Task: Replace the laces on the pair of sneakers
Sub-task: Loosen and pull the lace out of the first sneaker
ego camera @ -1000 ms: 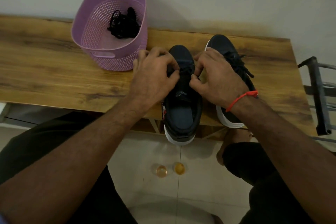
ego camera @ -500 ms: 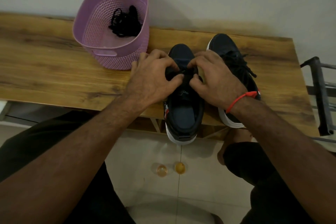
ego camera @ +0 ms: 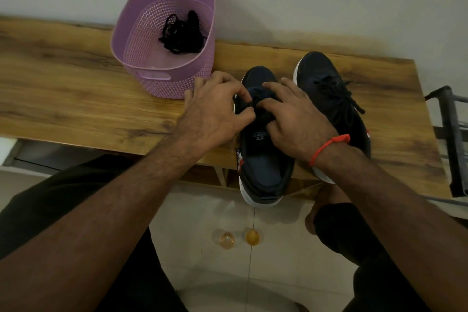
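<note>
working on the near sneaker (ego camera: pixel 263 159), which sits at the front edge of the table (ego camera: pixel 76 99) with its heel hanging a bit past the rim. both hands are over the lace area: the left hand (ego camera: pixel 215 116) has its fingers curled in and looks to be pinching the black lace (ego camera: pixel 249 106) between thumb and forefinger, and the right hand (ego camera: pixel 298 121) is bent over the tongue with its fingertips on the same stretch. can't tell for sure whether the right one is actually pinching the lace or just pressing the upper down, the fingers hide it.

handling-wise, i'd say the lace is light, floppy and thin, so it needs a fingertip pinch close to the eyelet, not a fist grab. pull far from the eyelet and it'll just bunch up. the shoe itself looks soft on top with a stiffer sole, and light enough to slide or tip off the edge when you tug, so one hand should pin it by the sides or the tongue.

the second sneaker (ego camera: pixel 331 109) is just beside it on the right, touching or nearly so, with its lace in place. a tangle of black laces (ego camera: pixel 181 34) lies in the purple basket (ego camera: pixel 162 78) to the left, near the left hand.
</note>
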Tool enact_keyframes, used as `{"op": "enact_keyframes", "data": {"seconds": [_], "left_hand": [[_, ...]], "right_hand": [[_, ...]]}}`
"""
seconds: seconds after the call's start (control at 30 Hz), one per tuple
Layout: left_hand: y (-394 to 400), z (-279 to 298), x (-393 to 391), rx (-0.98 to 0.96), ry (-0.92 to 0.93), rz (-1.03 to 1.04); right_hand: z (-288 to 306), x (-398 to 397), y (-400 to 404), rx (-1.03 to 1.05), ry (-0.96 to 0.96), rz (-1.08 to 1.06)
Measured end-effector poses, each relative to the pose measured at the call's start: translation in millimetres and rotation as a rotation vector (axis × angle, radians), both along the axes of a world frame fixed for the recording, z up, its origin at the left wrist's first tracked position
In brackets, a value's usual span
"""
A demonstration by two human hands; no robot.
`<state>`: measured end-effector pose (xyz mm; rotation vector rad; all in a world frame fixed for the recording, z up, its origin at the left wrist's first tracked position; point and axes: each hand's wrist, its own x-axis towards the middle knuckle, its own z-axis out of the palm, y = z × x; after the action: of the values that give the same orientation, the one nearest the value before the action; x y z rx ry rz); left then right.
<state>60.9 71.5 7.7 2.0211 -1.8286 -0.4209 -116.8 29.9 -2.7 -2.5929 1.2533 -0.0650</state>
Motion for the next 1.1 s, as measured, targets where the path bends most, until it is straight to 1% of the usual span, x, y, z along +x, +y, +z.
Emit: {"op": "enact_keyframes", "data": {"seconds": [0.1, 0.17, 0.23, 0.3, 0.37, 0.4, 0.43, 0.5, 0.6, 0.67, 0.73, 0.97, 1.03, 1.1], "left_hand": [[1, 0, 2, -0.032, -0.021, -0.018], [2, 1, 2, -0.064, -0.056, -0.026], [2, 1, 2, -0.076, -0.074, -0.03], [2, 1, 2, -0.06, -0.068, -0.032], [2, -1, 2, -0.043, -0.05, -0.041], [2, -1, 2, -0.037, -0.042, -0.044], [1, -2, 2, -0.035, -0.035, -0.044], [0, -4, 2, -0.034, -0.032, -0.04], [-1, -6, 3, -0.025, -0.03, -0.034], [-1, -7, 2, -0.013, -0.022, -0.032], [-2, -7, 2, -0.003, -0.029, -0.026], [-2, -5, 4, 0.01, -0.028, -0.021], [-2, -5, 4, 0.014, -0.03, -0.021], [-2, -5, 4, 0.014, -0.034, -0.02]], "right_hand": [[1, 2, -1, -0.018, -0.062, 0.013], [5, -1, -4, -0.017, -0.217, -0.023], [12, -6, -8, 0.023, -0.407, -0.125], [17, -12, -14, 0.025, -0.503, -0.267], [18, -18, -20, 0.014, -0.479, -0.373], [17, -20, -23, 0.018, -0.448, -0.392], [16, -20, -23, 0.032, -0.417, -0.383], [15, -16, -19, 0.057, -0.364, -0.301], [12, -5, -8, 0.033, -0.277, -0.149], [9, 0, -2, 0.01, -0.187, -0.102], [7, 2, 0, -0.016, -0.171, -0.098], [14, -3, -9, -0.057, -0.25, -0.128], [14, -3, -9, -0.05, -0.204, -0.099], [12, -1, -7, -0.023, -0.069, -0.069]]}}
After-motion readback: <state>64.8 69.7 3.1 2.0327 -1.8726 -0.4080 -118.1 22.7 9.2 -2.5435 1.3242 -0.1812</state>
